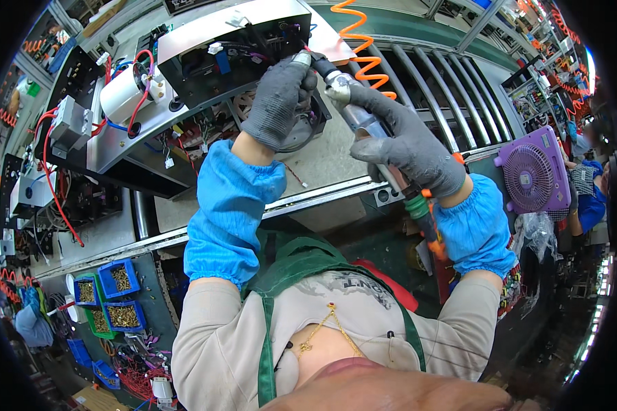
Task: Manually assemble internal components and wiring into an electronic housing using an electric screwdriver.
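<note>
Looking down from your head camera, your right hand in its grey glove has its fingers wrapped tight round a pneumatic screwdriver, which slants up-left with its tip at the black chassis on the workbench. Your left hand curls its fingers loosely over the tool's front end, touching it just beside the chassis. An orange coiled hose loops behind; blue bins of screws sit lower left, and a purple fan stands to your right.

Silver pneumatic screwdriver — slanted, tip toward the open black-and-silver appliance chassis — orange coiled hose trailing behind.
</note>
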Demonstrator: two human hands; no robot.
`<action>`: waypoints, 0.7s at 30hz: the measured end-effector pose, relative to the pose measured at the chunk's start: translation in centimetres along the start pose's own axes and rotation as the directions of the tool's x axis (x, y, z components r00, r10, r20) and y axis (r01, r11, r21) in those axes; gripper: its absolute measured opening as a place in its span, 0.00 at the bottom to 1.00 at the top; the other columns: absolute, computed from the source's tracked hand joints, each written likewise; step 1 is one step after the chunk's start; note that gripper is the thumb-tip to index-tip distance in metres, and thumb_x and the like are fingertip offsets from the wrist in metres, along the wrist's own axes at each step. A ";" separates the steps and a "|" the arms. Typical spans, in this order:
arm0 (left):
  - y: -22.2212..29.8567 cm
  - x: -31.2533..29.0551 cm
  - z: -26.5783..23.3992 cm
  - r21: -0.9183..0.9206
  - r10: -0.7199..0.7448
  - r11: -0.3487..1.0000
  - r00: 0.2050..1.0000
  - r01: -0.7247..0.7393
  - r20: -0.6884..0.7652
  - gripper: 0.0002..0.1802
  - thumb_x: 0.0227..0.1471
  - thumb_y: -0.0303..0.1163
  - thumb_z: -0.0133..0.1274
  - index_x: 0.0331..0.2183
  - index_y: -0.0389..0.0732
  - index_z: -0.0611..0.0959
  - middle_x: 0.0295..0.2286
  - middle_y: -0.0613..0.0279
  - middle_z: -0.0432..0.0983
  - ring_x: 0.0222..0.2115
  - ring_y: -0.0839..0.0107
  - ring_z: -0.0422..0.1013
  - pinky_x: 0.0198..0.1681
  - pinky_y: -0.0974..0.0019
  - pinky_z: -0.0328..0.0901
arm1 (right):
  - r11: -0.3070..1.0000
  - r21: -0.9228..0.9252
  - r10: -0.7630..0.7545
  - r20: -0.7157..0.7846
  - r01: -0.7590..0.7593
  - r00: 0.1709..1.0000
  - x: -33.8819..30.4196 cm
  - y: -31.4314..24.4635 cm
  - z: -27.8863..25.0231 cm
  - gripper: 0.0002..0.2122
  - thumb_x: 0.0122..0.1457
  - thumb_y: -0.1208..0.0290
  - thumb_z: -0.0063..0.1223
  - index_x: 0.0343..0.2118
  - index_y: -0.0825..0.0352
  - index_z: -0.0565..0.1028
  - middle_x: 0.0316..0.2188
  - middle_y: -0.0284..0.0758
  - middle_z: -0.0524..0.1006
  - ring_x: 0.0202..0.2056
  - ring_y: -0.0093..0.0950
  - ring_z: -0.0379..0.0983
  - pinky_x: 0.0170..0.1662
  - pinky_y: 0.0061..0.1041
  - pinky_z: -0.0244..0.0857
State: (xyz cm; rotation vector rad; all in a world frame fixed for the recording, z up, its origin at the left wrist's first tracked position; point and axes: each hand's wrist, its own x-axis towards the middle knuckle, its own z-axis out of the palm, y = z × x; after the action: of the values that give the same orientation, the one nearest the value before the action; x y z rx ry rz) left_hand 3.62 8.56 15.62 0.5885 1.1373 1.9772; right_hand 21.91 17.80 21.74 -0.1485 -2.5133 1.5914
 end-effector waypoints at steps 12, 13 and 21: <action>-1.9 -2.9 -4.2 -0.025 -0.138 0.990 0.984 0.136 -0.110 0.14 0.57 0.32 0.45 0.43 0.36 0.74 0.31 0.59 0.75 0.20 0.81 0.66 0.22 0.82 0.64 | 0.859 0.472 0.219 0.008 -0.197 0.976 0.1 -3.3 2.2 0.34 0.42 0.67 0.54 0.58 0.59 0.60 0.23 0.33 0.70 0.17 0.19 0.70 0.21 0.18 0.67; -2.0 -2.9 -4.7 -0.011 -0.124 0.992 0.986 0.123 -0.111 0.14 0.57 0.33 0.46 0.43 0.36 0.74 0.30 0.60 0.76 0.19 0.82 0.65 0.20 0.82 0.62 | 0.884 0.434 0.197 -0.005 -0.176 0.980 0.3 -3.0 2.2 0.35 0.42 0.67 0.54 0.58 0.60 0.60 0.23 0.33 0.70 0.17 0.20 0.70 0.21 0.18 0.67; -2.0 -3.6 -4.4 -0.116 -0.077 0.991 0.986 0.060 -0.151 0.15 0.57 0.35 0.47 0.42 0.36 0.74 0.31 0.59 0.76 0.19 0.85 0.63 0.17 0.85 0.59 | 0.897 0.423 0.153 -0.020 -0.130 0.988 0.1 -1.8 2.1 0.35 0.41 0.66 0.55 0.58 0.62 0.60 0.24 0.34 0.70 0.17 0.21 0.69 0.20 0.19 0.67</action>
State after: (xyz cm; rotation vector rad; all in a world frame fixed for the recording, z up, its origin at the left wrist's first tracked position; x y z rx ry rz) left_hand 3.46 4.02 11.64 0.3382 1.1165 2.0390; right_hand 21.41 15.19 22.53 -0.3187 -2.0972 2.1140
